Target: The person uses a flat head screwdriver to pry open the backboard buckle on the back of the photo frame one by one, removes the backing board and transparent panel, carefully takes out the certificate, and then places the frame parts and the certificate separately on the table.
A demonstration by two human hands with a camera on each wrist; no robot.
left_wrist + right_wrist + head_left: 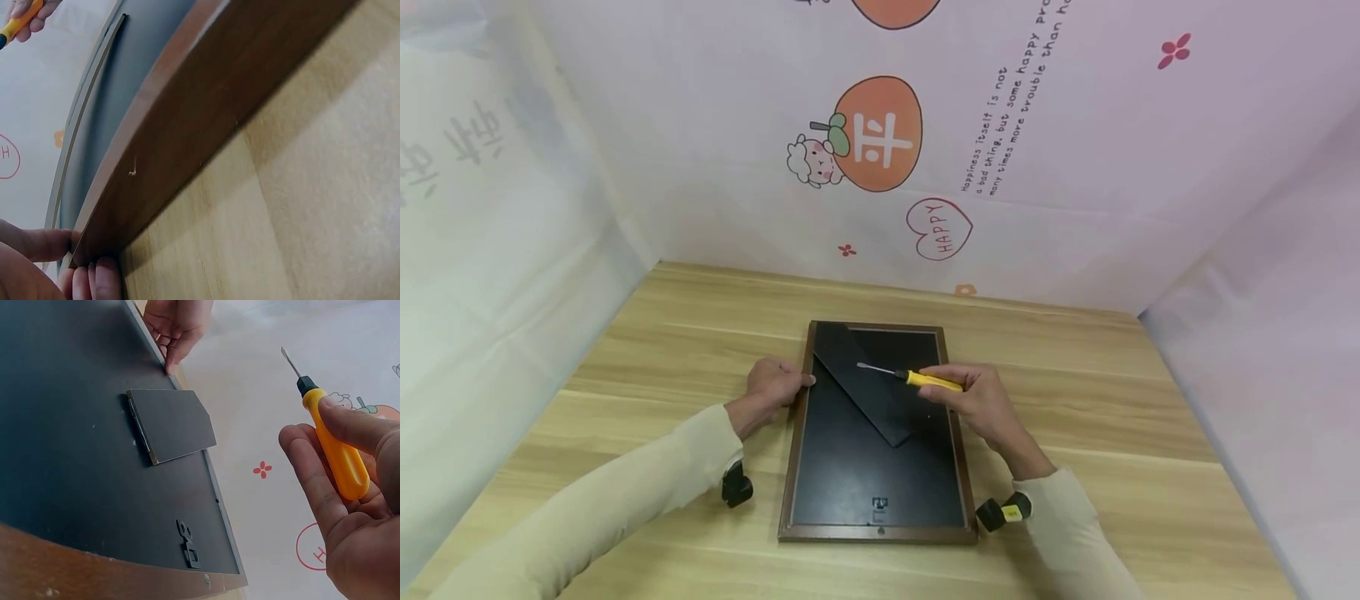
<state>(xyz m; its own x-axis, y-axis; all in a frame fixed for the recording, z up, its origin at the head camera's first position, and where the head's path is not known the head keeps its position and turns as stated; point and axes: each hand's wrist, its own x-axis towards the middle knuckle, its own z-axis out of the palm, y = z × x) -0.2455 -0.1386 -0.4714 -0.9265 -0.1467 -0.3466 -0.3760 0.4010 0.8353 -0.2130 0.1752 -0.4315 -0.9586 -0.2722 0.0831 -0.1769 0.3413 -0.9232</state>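
Note:
A picture frame [880, 535] with a brown rim lies back side up on the table, its black stand leg [865, 387] slanting across the black backing board [850, 479]. At the rim's left side, my left hand [772, 383] grips it, thumb over the top edge and curled fingers [106, 275] against the outer side. My right hand [977, 398] holds a yellow-handled screwdriver [934, 381] between thumb and fingers, above the right part of the frame. Its metal tip points left over the stand leg. In the right wrist view the screwdriver [337, 450] shows its flat blade, apart from the board.
A small dark metal hanger [187, 544] sits on the backing near one end of the frame. The wood-grain table [1075, 417] extends around it. A printed white sheet [1037, 233] stands behind, with pale sheets on both sides.

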